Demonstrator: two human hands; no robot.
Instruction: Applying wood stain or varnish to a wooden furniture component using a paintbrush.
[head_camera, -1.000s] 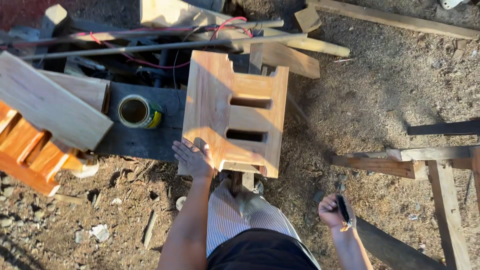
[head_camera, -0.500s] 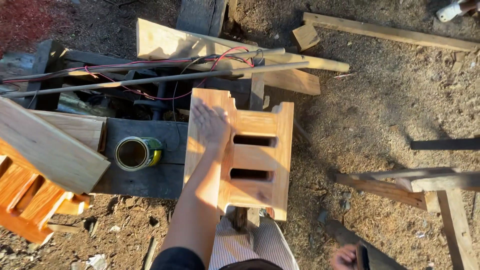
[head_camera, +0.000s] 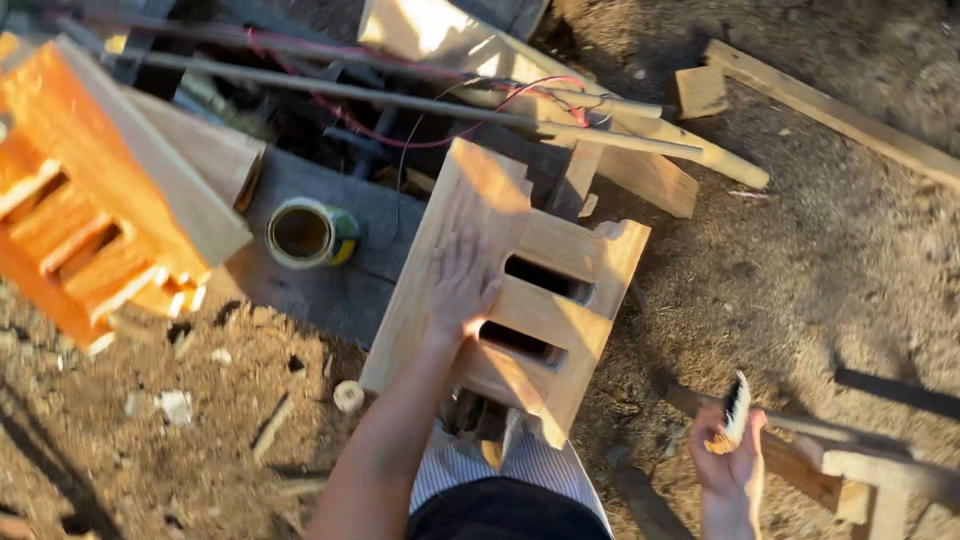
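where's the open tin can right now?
Head view, left of centre: the open tin can stands on the dark board, just left of the wooden panel under the left hand.

Outdoor dirt ground (head_camera: 830, 260), low sun, long shadows. Planks (head_camera: 830, 105) at 1–2 o'clock; scrap timber (head_camera: 820, 470) at 4.

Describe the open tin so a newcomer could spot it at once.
Start at the pale wooden piece with two slots under the left hand. Left of it, on the dark grey board, stands the open tin: the only round thing there, yellow-green sided.
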